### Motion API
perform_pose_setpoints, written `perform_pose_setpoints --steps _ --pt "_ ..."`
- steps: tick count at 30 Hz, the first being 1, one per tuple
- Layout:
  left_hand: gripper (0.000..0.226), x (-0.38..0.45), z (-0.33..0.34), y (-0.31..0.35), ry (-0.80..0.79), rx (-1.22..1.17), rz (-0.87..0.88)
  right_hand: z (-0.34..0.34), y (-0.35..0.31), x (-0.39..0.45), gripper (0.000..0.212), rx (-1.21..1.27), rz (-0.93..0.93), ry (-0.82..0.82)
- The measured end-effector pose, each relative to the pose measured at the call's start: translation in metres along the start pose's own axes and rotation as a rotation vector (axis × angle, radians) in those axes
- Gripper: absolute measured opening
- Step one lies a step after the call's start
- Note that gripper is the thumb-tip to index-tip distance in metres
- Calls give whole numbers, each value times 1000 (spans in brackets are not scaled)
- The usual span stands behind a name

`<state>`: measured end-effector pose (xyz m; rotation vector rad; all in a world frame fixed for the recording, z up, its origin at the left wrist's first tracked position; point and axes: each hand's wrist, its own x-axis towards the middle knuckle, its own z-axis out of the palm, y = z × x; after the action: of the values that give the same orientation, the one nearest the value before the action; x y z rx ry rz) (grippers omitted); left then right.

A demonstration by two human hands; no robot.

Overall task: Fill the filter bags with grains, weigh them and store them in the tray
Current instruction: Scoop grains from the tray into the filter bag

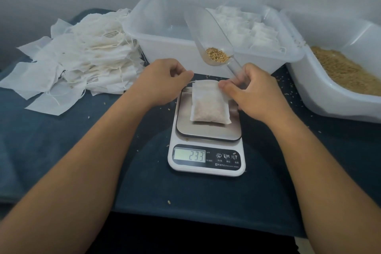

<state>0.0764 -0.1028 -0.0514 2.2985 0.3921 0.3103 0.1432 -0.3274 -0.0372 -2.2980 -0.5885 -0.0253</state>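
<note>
The tray (132, 29) behind the scale (206, 163) already holds filled bags. The scale reads 23.3 under the bag (208, 107) on its plate. The right hand (255, 93) grips the scoop (208, 37), tilted over the bag's mouth; tipped further, its grains (217, 54) could overshoot the weight or spill on the counter (61, 150). The left hand (162, 80) pinches the drawstring; a tug could skew the reading.

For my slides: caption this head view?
Both hands, left hand and right hand, tend a filled filter bag on the scale; right holds the scoop.
</note>
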Motion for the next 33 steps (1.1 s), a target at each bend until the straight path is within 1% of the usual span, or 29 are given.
perform_pose_setpoints --steps 4,7,8,11,13,15,18,20,23,27,29,31,33 --pt "24 -2 -1 4 -3 -19 19 -3 -6 -3 35 46 -70 16" --pt "24 -6 -3 13 -32 -184 42 -7 -11 -6 32 165 -112 42" --pt "30 -8 -5 16 -69 -256 46 -9 -14 -8 31 213 -129 48" --pt "62 -17 -8 24 -255 -570 105 -16 -20 -10 25 368 -189 78" --pt "68 -21 -7 25 -357 -748 186 -23 -26 -11 25 414 -217 109" --pt "72 -24 -6 30 -398 -741 263 -29 -32 -11 26 460 -253 122" --pt "74 -25 1 34 -454 -610 358 -33 -39 -12 27 510 -294 127" --pt "71 -26 3 36 -382 -501 329 -34 -42 -12 24 504 -291 136" --pt "50 -29 6 36 -317 -438 334 -35 -46 -11 22 535 -280 129" --pt "21 -33 8 41 -260 -511 346 -38 -55 -10 18 531 -272 123" --pt "18 -31 8 38 -193 -508 298 -43 -59 -11 19 445 -214 102" --pt "20 -27 7 33 -92 -420 259 -55 -62 -12 21 300 -160 94" --pt "18 -24 5 27 22 -305 237 -71 -63 -13 29 184 -139 88"
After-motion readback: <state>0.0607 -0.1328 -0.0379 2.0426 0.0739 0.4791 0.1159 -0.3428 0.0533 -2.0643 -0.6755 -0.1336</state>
